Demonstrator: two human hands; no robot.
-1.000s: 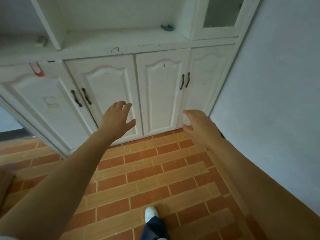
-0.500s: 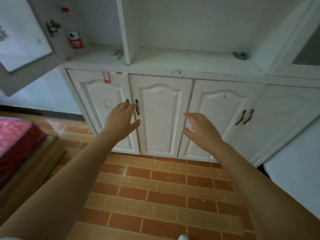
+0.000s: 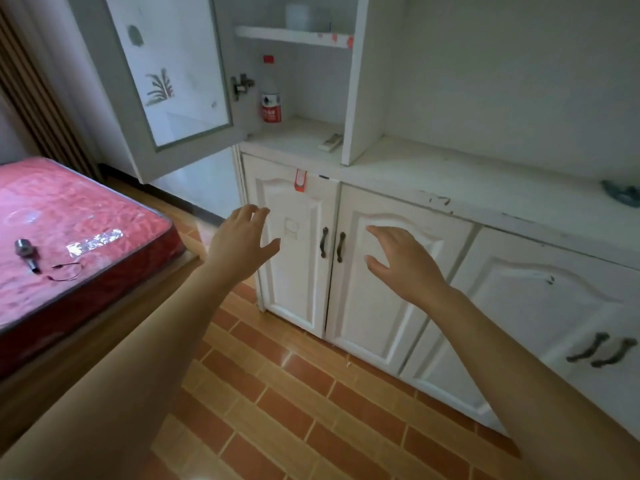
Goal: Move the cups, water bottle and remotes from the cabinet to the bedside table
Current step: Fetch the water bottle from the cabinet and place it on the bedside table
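Water bottle (image 3: 270, 98) seen upright in open cabinet (image 3: 363, 81), remote (image 3: 330, 142) beside. Left hand (image 3: 242, 247), right hand (image 3: 401, 261) empty, fingers spread. Bottle likely toppled by hasty reach.

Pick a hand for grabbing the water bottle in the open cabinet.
Left, likely. The left hand hangs open almost straight below the water bottle, while the right hand is off to the right, beyond the divider panel. Both are empty.

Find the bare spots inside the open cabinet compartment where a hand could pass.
Free: the floor between the water bottle at the back left and the remote at the front right. Tighter: the upper shelf, where cups stand.
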